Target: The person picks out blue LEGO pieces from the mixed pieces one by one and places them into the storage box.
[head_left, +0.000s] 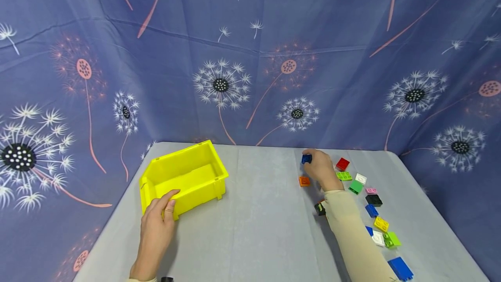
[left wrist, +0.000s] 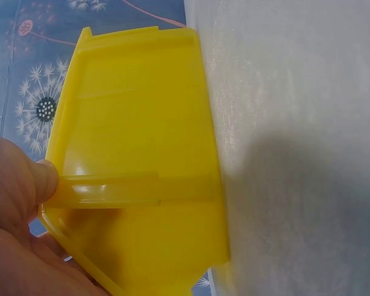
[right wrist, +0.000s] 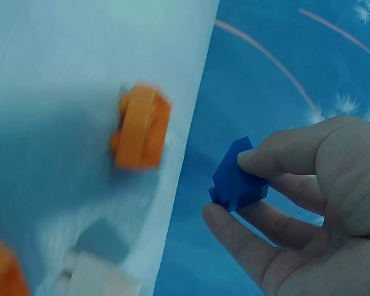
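Note:
At the left of the head view, a yellow plastic bin [head_left: 201, 196] stands on the table. My left hand [head_left: 154, 232] grips its near rim; in the left wrist view the thumb lies over the edge of the bin [left wrist: 135, 123], and the other fingers are partly hidden behind the wall. Toward the back right, my right hand [head_left: 322, 169] holds a blue toy brick [head_left: 306, 159]. The right wrist view shows that blue brick [right wrist: 237, 179] pinched between thumb and fingertips, raised off the table. Close by on the tabletop lies an orange brick [head_left: 304, 181].
Several loose bricks spread along the right side of the grey table [head_left: 266, 212], among them a red brick [head_left: 342, 164], a green brick [head_left: 356, 186], a yellow brick [head_left: 381, 224] and a large blue brick [head_left: 400, 269]. A dandelion-patterned cloth [head_left: 250, 55] hangs behind the table.

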`<state>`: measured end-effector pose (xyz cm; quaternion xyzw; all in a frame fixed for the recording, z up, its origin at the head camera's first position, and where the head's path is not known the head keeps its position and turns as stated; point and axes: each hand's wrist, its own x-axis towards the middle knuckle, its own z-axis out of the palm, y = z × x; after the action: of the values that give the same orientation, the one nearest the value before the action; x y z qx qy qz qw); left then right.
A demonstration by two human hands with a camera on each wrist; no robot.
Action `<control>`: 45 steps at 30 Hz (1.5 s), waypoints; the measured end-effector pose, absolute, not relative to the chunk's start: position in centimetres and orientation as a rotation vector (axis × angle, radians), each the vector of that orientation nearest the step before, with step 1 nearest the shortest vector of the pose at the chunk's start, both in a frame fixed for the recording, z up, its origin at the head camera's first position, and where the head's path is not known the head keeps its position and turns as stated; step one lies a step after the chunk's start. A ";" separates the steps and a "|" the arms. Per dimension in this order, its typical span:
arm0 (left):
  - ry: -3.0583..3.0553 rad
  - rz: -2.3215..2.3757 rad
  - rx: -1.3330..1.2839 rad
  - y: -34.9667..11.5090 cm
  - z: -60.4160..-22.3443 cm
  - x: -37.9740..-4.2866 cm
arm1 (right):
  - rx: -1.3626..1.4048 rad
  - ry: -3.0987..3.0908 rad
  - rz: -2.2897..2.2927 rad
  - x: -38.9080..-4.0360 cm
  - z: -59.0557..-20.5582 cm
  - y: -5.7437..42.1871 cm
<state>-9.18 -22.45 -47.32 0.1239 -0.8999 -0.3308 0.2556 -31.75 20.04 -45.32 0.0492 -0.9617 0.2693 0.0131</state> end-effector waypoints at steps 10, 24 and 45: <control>-2.477 -0.913 0.369 -22.5 -47.2 -9.2 | 0.291 -2.930 0.907 -30.9 -45.0 16.3; -2.459 -0.904 0.330 -22.5 -47.7 -9.3 | 0.377 -2.848 0.994 -29.9 -45.1 12.7; -2.421 -0.886 0.307 -22.5 -47.8 -9.3 | 0.526 -2.813 1.099 -27.4 -42.3 7.0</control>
<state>-9.27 -22.51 -47.76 0.1137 -0.8982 -0.3285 0.2692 -27.40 6.97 -42.33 0.1715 -0.9170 0.3582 0.0382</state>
